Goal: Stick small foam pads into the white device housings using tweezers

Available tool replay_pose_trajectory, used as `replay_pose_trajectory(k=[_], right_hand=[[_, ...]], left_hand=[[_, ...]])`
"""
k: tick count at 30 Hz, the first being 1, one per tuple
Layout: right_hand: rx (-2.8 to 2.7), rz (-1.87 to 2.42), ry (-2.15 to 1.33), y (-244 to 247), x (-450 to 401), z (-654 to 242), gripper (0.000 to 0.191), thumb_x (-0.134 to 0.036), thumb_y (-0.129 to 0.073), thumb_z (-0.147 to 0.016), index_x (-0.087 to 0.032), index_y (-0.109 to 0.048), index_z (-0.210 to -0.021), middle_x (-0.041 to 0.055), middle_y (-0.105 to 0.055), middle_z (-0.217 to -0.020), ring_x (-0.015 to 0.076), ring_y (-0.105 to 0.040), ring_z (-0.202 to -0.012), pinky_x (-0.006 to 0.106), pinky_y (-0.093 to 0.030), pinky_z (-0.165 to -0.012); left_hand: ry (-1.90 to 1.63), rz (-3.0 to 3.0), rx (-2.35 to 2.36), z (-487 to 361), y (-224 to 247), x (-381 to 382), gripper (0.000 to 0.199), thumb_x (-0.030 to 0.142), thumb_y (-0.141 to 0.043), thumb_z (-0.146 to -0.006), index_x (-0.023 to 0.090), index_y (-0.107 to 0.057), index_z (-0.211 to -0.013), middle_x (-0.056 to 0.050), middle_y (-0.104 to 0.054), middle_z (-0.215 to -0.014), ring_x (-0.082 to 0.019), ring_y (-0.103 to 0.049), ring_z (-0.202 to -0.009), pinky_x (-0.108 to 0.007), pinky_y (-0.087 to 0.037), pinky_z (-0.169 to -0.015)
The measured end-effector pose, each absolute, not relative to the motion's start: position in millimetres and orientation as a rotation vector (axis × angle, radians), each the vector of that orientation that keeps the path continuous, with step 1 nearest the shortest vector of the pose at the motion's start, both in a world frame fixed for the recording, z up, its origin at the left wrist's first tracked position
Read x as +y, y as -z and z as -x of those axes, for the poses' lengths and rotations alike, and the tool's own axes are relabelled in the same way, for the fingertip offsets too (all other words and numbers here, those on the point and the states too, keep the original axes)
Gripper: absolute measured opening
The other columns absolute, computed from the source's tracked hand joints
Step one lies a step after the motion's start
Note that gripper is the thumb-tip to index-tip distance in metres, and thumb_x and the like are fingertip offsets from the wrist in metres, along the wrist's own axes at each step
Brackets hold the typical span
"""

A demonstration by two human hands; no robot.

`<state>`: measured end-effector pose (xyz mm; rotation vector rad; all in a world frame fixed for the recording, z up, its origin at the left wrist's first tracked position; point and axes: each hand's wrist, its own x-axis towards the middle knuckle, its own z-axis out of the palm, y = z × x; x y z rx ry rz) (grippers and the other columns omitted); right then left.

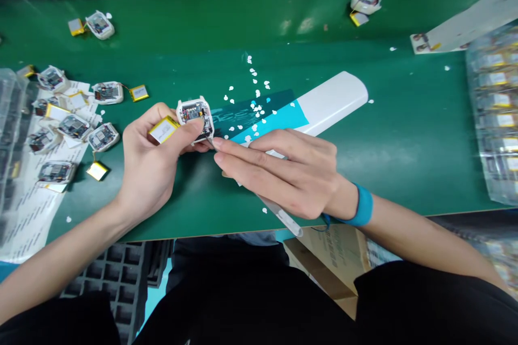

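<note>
- On the right, a clear tray [493,113] holds rows of yellow batteries; on the left, a clear tray [12,113] holds dark contents too blurred to tell.
- A green surface [384,156] carries loose modules [74,126] on a printed sheet [32,221], some wired to batteries, plus white flakes [254,113] and a white-and-teal strip [329,102].
- Below its edge sit a black crate [113,275] and a cardboard box [327,275].
- The left hand [149,167] grips a white-framed circuit module [195,117] above the surface, thumb across it, its yellow battery [164,129] beside the fingers.
- The right hand [283,172], wearing a blue wrist strap [364,206], holds a slim stick [281,215] between its fingers, tip at the module's edge.
</note>
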<state>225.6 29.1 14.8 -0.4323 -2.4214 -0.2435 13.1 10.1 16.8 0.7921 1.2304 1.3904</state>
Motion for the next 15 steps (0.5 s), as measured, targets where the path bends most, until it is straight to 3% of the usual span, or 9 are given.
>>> replay_pose_trajectory(k=[5,8,13,15], right_hand=[[-2.421,0.455,0.109,-12.2,28.8,-229.1,0.025,-0.016,-0.053,-0.108,-0.018,-0.071,-0.125,0.006,-0.079,-0.13,0.0164,-0.074,-0.084,0.032,-0.062,-0.068],[-2.37,0.484,0.07,-11.2,28.4,-229.5,0.023,-0.012,-0.06,-0.105,-0.014,-0.071,-0.125,0.0074,-0.08,-0.126,0.0162,-0.074,-0.085,0.03,-0.064,-0.073],[-2.335,0.524,0.045,-10.7,30.3,-227.9,0.02,-0.013,-0.065,-0.103,-0.025,-0.074,-0.117,-0.001,-0.08,-0.125,0.0127,-0.075,-0.087,0.027,-0.066,-0.08],[-2.333,0.496,0.055,-10.1,32.9,-227.3,0.019,-0.012,-0.066,-0.103,-0.023,-0.074,-0.117,-0.0001,-0.081,-0.123,0.0132,-0.075,-0.087,0.027,-0.066,-0.079]], left_hand=[[-1.355,-0.812,1.23,-13.5,-14.7,9.6,0.031,0.02,-0.097,-0.07,0.017,-0.065,-0.071,0.005,-0.068,-0.061,-0.01,-0.069,-0.05,-0.018,-0.065,-0.055],[-1.338,-0.839,1.218,-12.9,-15.5,9.8,0.032,0.025,-0.099,-0.07,0.018,-0.068,-0.074,0.005,-0.07,-0.06,-0.01,-0.07,-0.048,-0.015,-0.064,-0.051],[-1.295,-0.834,1.223,-12.1,-17.4,10.8,0.036,0.026,-0.1,-0.07,0.019,-0.065,-0.074,0.006,-0.068,-0.059,-0.01,-0.071,-0.049,-0.013,-0.062,-0.051],[-1.28,-0.832,1.219,-11.5,-16.4,10.5,0.035,0.027,-0.099,-0.072,0.02,-0.065,-0.075,0.006,-0.07,-0.062,-0.011,-0.073,-0.053,-0.016,-0.064,-0.055]])
